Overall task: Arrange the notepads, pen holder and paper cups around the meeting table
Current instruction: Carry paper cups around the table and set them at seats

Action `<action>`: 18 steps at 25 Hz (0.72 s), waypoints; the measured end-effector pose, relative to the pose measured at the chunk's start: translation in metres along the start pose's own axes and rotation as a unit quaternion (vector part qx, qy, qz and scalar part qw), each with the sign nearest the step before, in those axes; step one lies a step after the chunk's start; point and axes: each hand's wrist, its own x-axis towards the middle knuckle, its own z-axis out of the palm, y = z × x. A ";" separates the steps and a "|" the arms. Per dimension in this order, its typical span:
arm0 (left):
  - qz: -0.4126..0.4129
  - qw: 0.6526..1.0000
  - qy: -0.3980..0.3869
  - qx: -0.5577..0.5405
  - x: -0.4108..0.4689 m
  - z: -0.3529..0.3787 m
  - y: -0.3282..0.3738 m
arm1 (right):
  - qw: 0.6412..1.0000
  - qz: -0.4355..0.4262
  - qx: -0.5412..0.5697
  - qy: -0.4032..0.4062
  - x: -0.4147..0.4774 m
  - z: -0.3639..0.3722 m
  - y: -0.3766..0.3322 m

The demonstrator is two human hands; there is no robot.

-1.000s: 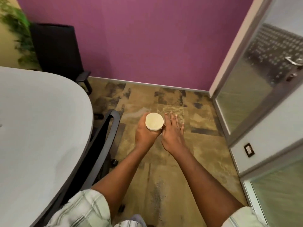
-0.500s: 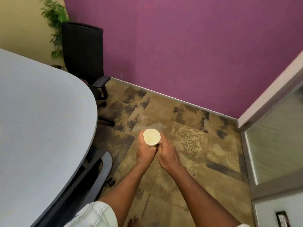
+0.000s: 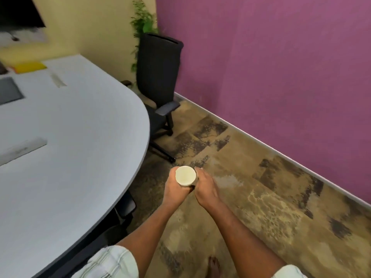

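A cream paper cup [image 3: 185,175], seen from above, is upright in front of me over the carpet, just right of the grey meeting table [image 3: 66,149]. My left hand [image 3: 175,189] grips it from the left, fingers wrapped round its side. My right hand [image 3: 204,187] is against the cup's right side, its fingers curled onto the lower part; how many cups are stacked there is hidden. A yellow notepad [image 3: 30,67] lies blurred at the table's far end.
A black office chair [image 3: 158,81] stands by the purple wall past the table's rounded end, a green plant [image 3: 143,23] behind it. Another chair [image 3: 122,209] is tucked under the table edge near my left arm. Patterned carpet stretches to the right.
The view has swung left, bringing more of the table, the far chair and the plant into sight. Both hands stay together on the cup; the right hand's fingers have closed against it.
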 end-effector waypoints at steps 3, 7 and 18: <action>-0.025 0.999 0.042 0.020 0.042 0.011 0.008 | 0.997 -0.062 0.010 -0.044 0.060 -0.015 0.004; -0.042 0.989 0.141 0.024 0.096 0.022 0.027 | 0.978 -0.177 0.007 -0.112 0.139 -0.036 0.001; -0.070 0.958 0.276 -0.029 0.220 -0.037 0.006 | 0.919 -0.311 0.023 -0.242 0.278 -0.011 -0.069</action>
